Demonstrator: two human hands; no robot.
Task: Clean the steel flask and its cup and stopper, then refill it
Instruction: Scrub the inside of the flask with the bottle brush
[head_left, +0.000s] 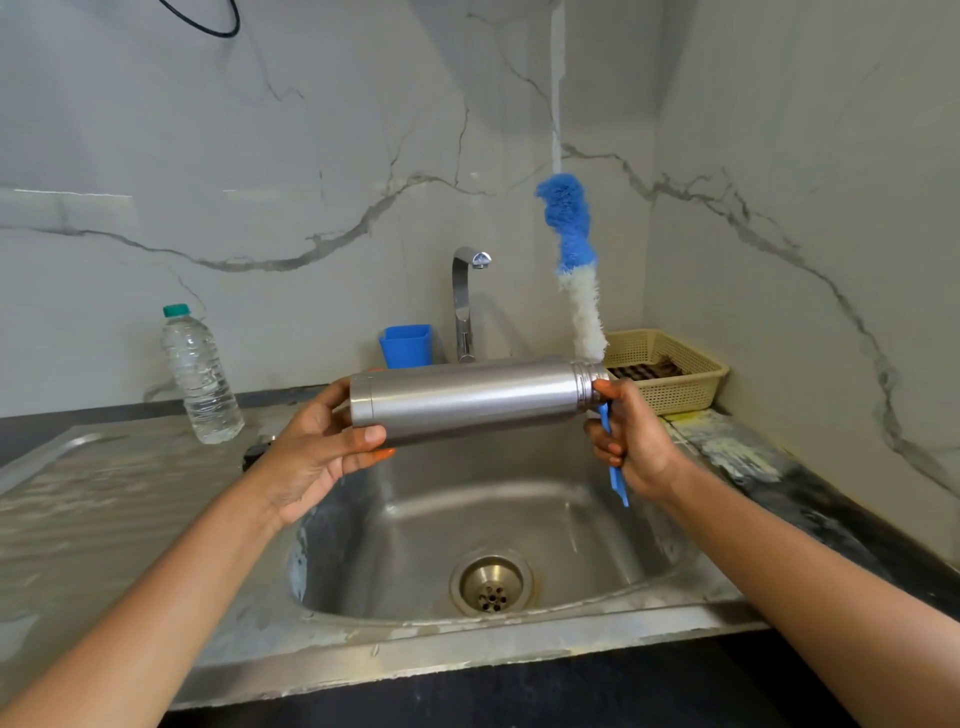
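Flask (467, 402) held horiz. over sink (467, 649) basin, mouth to R. L hand (322, 452) fingers wrapped round base end. R hand (631, 441) grips brush (571, 249) handle, thumb on flask neck; bristles up.

Both bare forearms reach in from the bottom corners of the frame and converge toward its centre. The left hand (322, 447), just left of centre, grips the base end of the flask (467, 400), its thumb across the near side and its fingers wrapped behind. The right hand (631, 441), just right of centre, has its fingers curled round the handle of the brush (615, 478), while its thumb tip touches the flask's neck.
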